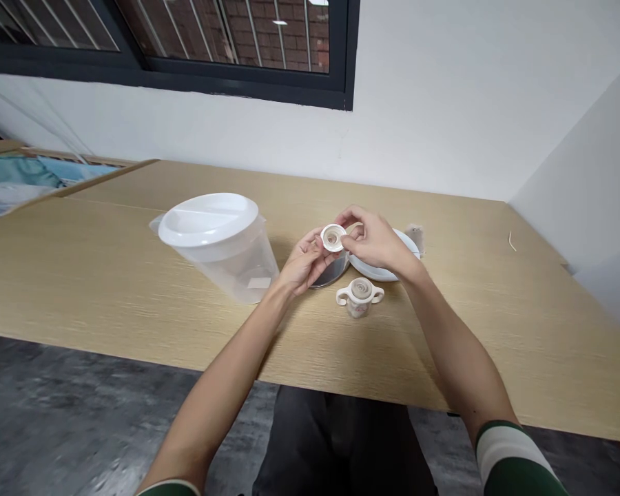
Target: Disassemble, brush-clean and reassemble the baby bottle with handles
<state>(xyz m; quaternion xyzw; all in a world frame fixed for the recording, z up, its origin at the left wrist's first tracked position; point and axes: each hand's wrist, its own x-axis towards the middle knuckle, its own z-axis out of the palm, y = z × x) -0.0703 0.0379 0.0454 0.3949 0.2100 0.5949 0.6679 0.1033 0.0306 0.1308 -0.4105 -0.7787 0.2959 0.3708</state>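
Note:
A small round white piece [333, 238] with a ringed hollow is held up between my two hands, above the table. My left hand [308, 262] grips it from the left and below, and the fingers of my right hand [369, 238] pinch its right edge. Just below my hands, a small white two-handled cup [360, 303] stands upright, with a beige spiral-patterned top. Partly hidden under my left hand lies a dark round disc [331, 273] with a shiny rim. Behind my right hand is a white round dish [376, 271], partly covered.
A translucent pitcher [238, 265] with a white lid stands to the left on the wooden table [134, 275]. A small greyish object [416, 238] sits behind the dish. A thin white strand [512, 241] lies far right. The wall and window are behind.

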